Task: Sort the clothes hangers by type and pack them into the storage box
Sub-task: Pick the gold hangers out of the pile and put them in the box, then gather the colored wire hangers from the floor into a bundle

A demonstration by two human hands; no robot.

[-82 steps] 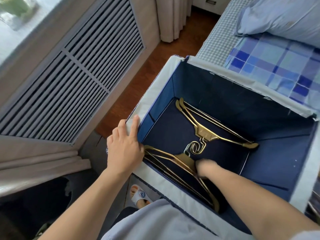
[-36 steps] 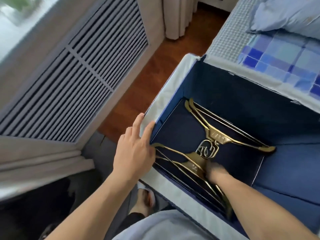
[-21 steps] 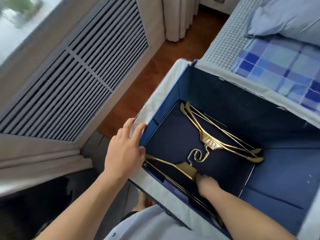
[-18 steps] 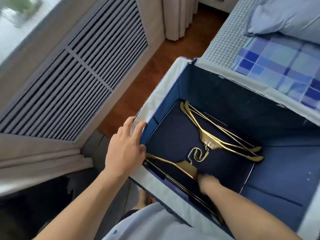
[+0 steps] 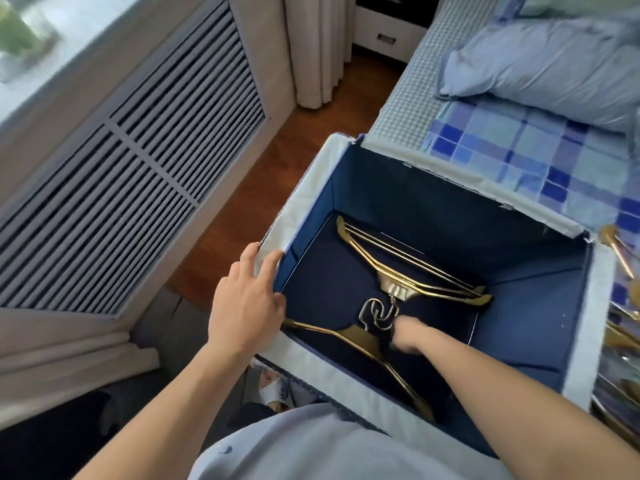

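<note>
The dark blue fabric storage box (image 5: 304,209) with a white rim stands open beside the bed. Gold metal hangers lie flat on its bottom in two groups. One group (image 5: 415,268) is toward the far side, the other (image 5: 349,336) along the near wall, and their hooks (image 5: 375,311) meet in the middle. My left hand (image 5: 242,306) rests on the box's near-left rim corner with its fingers stretched over the edge. My right hand (image 5: 407,336) is down inside the box just right of the hooks. It is blurred and its fingers look curled, so any hold is unclear.
More gold hangers (image 5: 620,251) lie on the checked bedspread past the box's right rim. A blue pillow (image 5: 540,64) is on the bed. A slatted grille (image 5: 121,168) and curtain (image 5: 311,46) line the left. Wooden floor (image 5: 277,174) runs between; my slippered foot (image 5: 273,393) is below the box.
My right hand has moved from the near hangers' neck toward the hooks in the middle. The left hand stays on the rim. The view has pulled back and shows more of the bed.
</note>
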